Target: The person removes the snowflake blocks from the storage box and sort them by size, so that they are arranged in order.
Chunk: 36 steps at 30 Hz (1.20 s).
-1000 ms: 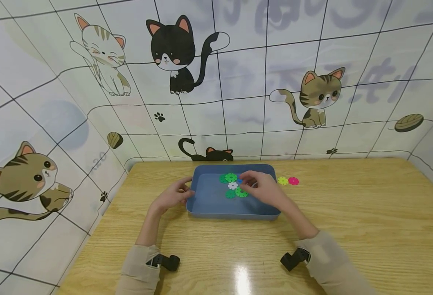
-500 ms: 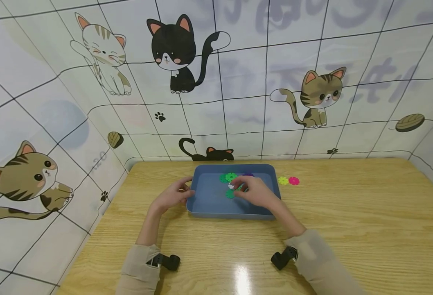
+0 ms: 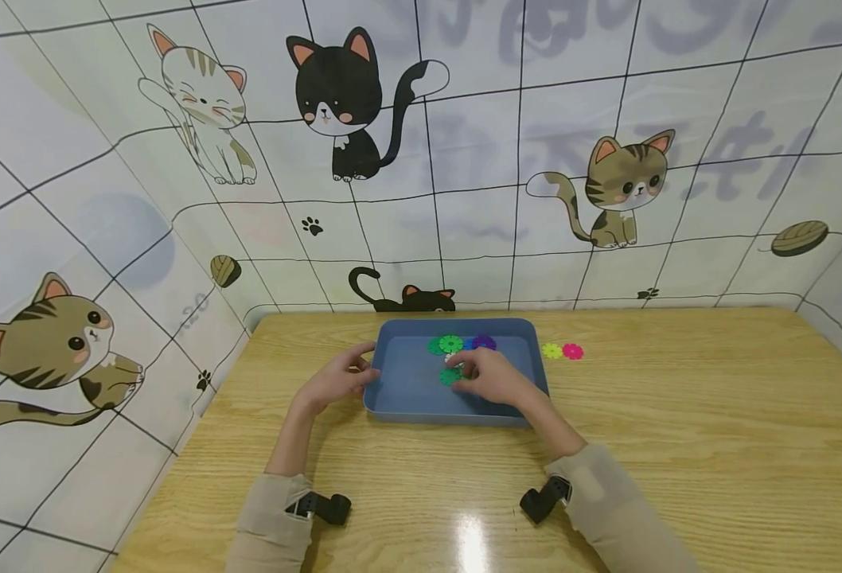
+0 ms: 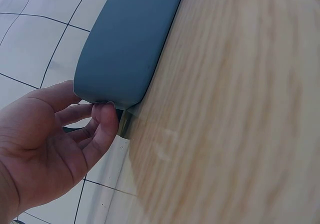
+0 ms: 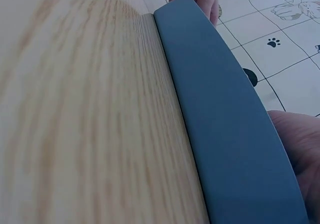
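A blue-grey tray [image 3: 407,398] lies on the wooden table. My left hand [image 3: 335,380] grips its left end wall; in the left wrist view, that hand's [image 4: 55,139] curled fingers meet the end wall. Inside the tray, my right hand [image 3: 496,377] reaches over flat flower-shaped plastic pieces. Its thumb and index finger stand apart on either side of a teal green piece [image 3: 450,376]; whether they pinch it is unclear. A white piece is partly covered by the fingers. Behind lie a bright green piece [image 3: 451,344] and a purple piece [image 3: 485,342].
Right of the tray, on the table [image 3: 679,414], lie a yellow piece [image 3: 552,351] and a pink piece [image 3: 573,352]. A wall covering with cartoon cats [image 3: 338,91] stands behind the table. The tray's raised long side [image 5: 220,114] hides most of my right hand in the right wrist view.
My right hand has moved left and slightly down within the tray, uncovering the purple piece and covering more of the white and bright green ones. The left hand stays at the tray.
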### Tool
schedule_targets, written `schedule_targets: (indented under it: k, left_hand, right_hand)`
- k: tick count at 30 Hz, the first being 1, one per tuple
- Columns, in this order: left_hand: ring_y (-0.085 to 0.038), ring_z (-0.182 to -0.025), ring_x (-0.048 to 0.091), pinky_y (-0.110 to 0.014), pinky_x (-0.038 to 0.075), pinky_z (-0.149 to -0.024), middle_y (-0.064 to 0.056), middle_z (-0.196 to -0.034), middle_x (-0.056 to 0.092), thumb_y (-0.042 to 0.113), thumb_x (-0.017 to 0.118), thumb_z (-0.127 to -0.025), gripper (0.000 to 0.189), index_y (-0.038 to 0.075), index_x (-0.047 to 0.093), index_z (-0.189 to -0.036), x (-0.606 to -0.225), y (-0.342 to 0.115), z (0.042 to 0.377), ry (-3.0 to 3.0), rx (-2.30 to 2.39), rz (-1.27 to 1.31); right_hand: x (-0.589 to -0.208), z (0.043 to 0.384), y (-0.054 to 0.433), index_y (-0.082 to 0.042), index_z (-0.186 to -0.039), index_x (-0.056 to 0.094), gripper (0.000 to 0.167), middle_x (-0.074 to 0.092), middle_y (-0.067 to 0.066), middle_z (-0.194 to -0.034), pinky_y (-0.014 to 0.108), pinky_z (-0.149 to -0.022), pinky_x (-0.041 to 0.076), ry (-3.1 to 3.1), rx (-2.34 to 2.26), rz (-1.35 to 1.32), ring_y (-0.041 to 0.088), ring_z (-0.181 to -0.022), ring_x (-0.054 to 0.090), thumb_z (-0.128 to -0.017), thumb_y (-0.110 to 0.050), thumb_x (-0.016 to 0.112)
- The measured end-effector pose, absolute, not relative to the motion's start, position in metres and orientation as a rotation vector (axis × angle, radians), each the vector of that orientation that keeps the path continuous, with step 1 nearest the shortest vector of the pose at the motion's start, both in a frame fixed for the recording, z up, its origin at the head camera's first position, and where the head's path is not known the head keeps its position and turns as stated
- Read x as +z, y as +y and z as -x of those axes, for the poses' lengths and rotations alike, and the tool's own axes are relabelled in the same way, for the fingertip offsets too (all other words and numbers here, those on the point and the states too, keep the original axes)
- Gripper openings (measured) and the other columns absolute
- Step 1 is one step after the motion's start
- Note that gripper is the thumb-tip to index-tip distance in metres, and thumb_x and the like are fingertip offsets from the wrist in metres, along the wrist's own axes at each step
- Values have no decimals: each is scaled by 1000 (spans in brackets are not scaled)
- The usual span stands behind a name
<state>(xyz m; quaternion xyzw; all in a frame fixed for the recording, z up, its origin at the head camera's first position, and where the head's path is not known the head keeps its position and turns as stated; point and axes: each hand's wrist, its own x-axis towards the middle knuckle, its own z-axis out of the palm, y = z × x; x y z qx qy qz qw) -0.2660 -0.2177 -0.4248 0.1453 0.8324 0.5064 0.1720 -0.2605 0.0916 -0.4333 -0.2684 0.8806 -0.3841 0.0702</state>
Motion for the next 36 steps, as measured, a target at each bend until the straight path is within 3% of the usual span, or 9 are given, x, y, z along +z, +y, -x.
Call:
schedule_targets:
  k: [11,18,28,36]
  left_hand:
    - [-30,-73,56,-41,50,-73,-15,-100,54,11,58,-103,64,-4,25,-157,-423,-214,268,2364,1426,-422]
    - [-24,-72,55,-35,49,-72,-13,-100,55,12,58,-103,64,-1,27,-157,-424,-214,268,2369,1419,-411]
    - [-19,-73,56,-36,50,-72,-15,-101,55,12,58,-103,64,-4,26,-157,-425,-217,267,2378,1412,-416]
    - [-23,-71,55,-36,50,-72,-14,-101,55,12,58,-103,65,-3,26,-158,-425,-217,265,2375,1414,-412]
  right_hand:
    - [-432,257,92,-2,-101,67,24,62,6,-90,33,-72,49,2649,-1234,733,18,-81,56,-84,-8,83]
    - [-430,255,92,-2,-98,62,21,62,1,-82,30,-68,47,2609,-1301,696,14,-74,57,-86,-3,80]
    - [-426,251,100,0,-97,62,17,66,2,-85,30,-67,50,2627,-1346,758,13,-76,61,-89,-2,76]
    - [-419,249,115,0,-100,62,15,65,2,-87,30,-68,51,2636,-1377,763,14,-77,61,-92,-6,74]
